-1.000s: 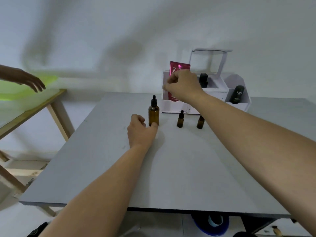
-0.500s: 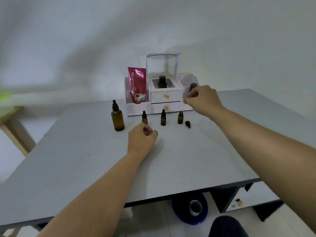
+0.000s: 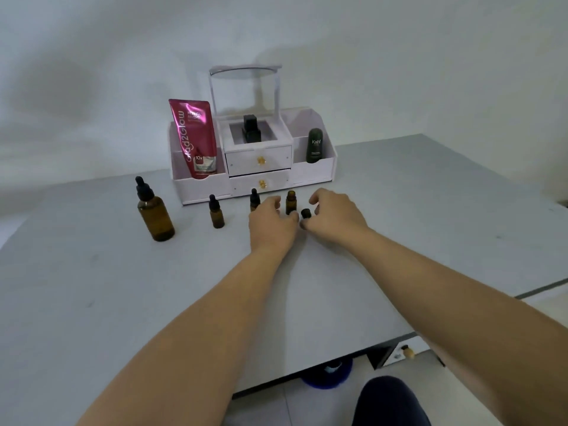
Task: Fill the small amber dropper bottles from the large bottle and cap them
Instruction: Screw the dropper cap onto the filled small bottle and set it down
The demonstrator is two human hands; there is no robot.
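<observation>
Though hardly started: one small bottle [image 3: 290, 202] uncapped, between the hands, cap [image 3: 305, 213] just beside. Left hand [image 3: 272, 224] curled at bottle, right hand [image 3: 333, 216] at cap; grip not discernible. Remaining: fill from capped large bottle [image 3: 155, 215], recap, repeat on two capped bottles [image 3: 216, 212].

Large bottle [image 3: 156, 215] left of small bottles [image 3: 217, 215]

Plain white wall [image 3: 399, 56] behind, grey surface [image 3: 92, 287] running wide, pale tiled floor [image 3: 261, 407] below its near edge, soft dim light.
</observation>
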